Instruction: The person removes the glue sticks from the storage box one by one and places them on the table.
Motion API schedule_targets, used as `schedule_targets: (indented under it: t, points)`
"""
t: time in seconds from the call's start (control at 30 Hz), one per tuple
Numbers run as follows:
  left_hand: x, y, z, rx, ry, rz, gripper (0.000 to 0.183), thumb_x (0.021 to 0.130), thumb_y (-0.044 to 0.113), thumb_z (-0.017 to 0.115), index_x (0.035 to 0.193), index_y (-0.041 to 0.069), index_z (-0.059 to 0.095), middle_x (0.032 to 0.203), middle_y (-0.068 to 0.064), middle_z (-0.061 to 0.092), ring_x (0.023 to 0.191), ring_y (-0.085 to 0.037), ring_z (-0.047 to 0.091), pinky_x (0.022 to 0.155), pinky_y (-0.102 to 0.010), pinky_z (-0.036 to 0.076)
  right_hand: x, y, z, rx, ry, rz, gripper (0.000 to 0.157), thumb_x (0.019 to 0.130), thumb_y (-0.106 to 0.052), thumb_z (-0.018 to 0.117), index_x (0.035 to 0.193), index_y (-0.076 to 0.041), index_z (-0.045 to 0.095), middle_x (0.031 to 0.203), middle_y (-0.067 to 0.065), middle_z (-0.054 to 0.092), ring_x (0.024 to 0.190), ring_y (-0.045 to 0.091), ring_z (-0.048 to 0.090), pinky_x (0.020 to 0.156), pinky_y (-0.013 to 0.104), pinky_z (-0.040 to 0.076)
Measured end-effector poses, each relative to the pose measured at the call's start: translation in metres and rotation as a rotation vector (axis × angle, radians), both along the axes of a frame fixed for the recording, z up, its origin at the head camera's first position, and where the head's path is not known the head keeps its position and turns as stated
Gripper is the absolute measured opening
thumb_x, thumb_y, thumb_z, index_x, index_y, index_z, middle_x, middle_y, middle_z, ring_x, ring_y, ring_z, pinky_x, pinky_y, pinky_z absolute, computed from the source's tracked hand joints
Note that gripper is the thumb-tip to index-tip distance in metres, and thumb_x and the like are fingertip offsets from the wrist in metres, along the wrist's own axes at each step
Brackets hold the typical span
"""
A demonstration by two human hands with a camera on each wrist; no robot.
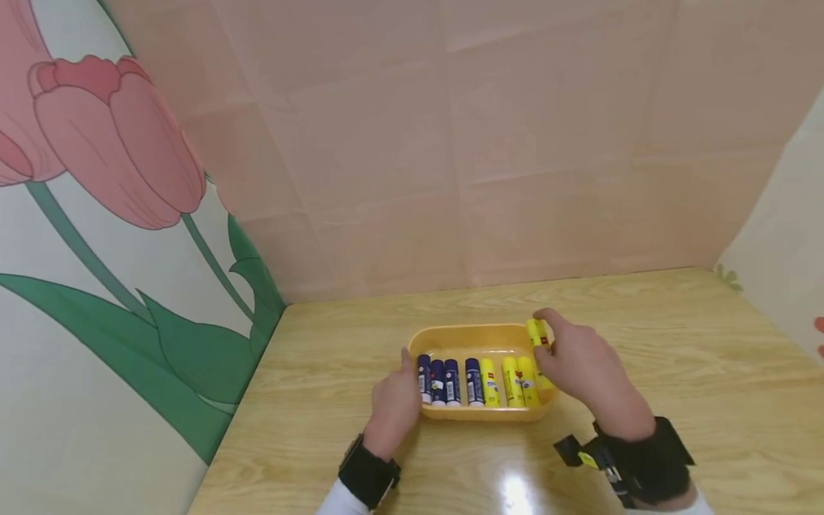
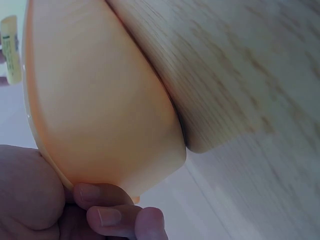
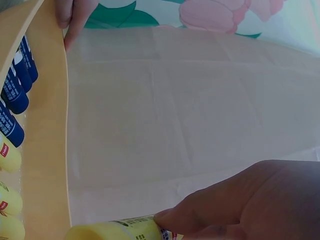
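A shallow orange-yellow plastic tray [image 1: 479, 413] stands on the table, with a row of glue sticks leaning inside. Navy-blue glue sticks [image 1: 453, 383] fill its left part and yellow glue sticks [image 1: 513, 383] its right part. My left hand [image 1: 395, 400] grips the tray's left end, thumb at the rim and fingers curled against the outer wall, as the left wrist view shows. Above the tray's right end, my right hand [image 1: 582, 361] pinches a yellow glue stick [image 1: 536, 332] between thumb and fingers. In the right wrist view this glue stick [image 3: 120, 230] lies at the bottom edge, partly cut off.
The wood-grain table [image 1: 309, 429] extends to both sides of the tray. Behind it hangs a creased pinkish sheet [image 1: 463, 179]. A panel with painted tulips [image 1: 122, 143] borders the left side, and a pale panel [image 1: 779, 250] the right.
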State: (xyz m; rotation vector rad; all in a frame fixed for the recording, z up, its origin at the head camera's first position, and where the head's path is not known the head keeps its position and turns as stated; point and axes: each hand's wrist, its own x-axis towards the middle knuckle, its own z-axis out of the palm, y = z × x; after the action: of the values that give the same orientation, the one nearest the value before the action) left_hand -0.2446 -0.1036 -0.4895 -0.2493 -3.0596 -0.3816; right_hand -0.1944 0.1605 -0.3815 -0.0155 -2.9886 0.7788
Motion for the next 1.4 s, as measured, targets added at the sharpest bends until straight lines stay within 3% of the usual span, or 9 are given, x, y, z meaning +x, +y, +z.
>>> schedule_targets:
  t: [0.43, 0.7, 1.03, 1.23, 1.4]
  points:
    - [0.000, 0.000, 0.000, 0.007, -0.003, 0.006, 0.059, 0.103, 0.015, 0.049, 0.156, 0.001, 0.029, 0.057, -0.001, 0.047, 0.051, -0.016, 0.046, 0.053, -0.031, 0.043, -0.005, 0.020, -0.001, -0.010, -0.051, -0.017, 0.059, 0.093, -0.015, 0.056, 0.146, 0.001, 0.036, 0.076, 0.009, 0.058, 0.058, 0.021, 0.050, 0.048, 0.031, 0.040]
    - [0.000, -0.001, 0.000, -0.030, 0.084, -0.022, 0.057, 0.099, 0.011, 0.052, 0.151, -0.005, 0.036, 0.056, -0.004, 0.051, 0.051, -0.018, 0.052, 0.052, -0.036, 0.048, -0.013, 0.035, -0.008, -0.028, -0.113, -0.030, 0.060, 0.094, -0.016, 0.053, 0.146, 0.004, 0.033, 0.081, 0.013, 0.058, 0.060, 0.021, 0.051, 0.049, 0.032, 0.040]
    - [0.001, 0.001, 0.000, -0.018, 0.057, -0.008, 0.058, 0.100, 0.012, 0.052, 0.153, -0.003, 0.033, 0.056, -0.002, 0.048, 0.051, -0.017, 0.048, 0.052, -0.035, 0.046, -0.022, 0.058, -0.018, -0.007, -0.174, -0.066, 0.060, 0.092, -0.014, 0.056, 0.144, 0.007, 0.035, 0.103, 0.029, 0.059, 0.069, 0.026, 0.055, 0.054, 0.032, 0.044]
    - [0.001, 0.001, 0.001, -0.009, 0.037, -0.006, 0.059, 0.102, 0.013, 0.050, 0.155, -0.002, 0.030, 0.055, 0.000, 0.045, 0.049, -0.015, 0.044, 0.050, -0.031, 0.042, -0.030, 0.064, -0.028, 0.009, -0.219, -0.054, 0.058, 0.092, -0.014, 0.057, 0.142, 0.009, 0.038, 0.105, 0.030, 0.061, 0.076, 0.029, 0.057, 0.058, 0.034, 0.048]
    - [0.001, 0.001, 0.002, -0.018, 0.031, -0.001, 0.059, 0.101, 0.013, 0.051, 0.155, -0.001, 0.031, 0.056, -0.001, 0.046, 0.050, -0.016, 0.046, 0.052, -0.033, 0.045, -0.035, 0.068, -0.038, 0.018, -0.265, -0.062, 0.057, 0.091, -0.013, 0.058, 0.141, 0.009, 0.039, 0.113, 0.034, 0.059, 0.080, 0.031, 0.057, 0.062, 0.038, 0.049]
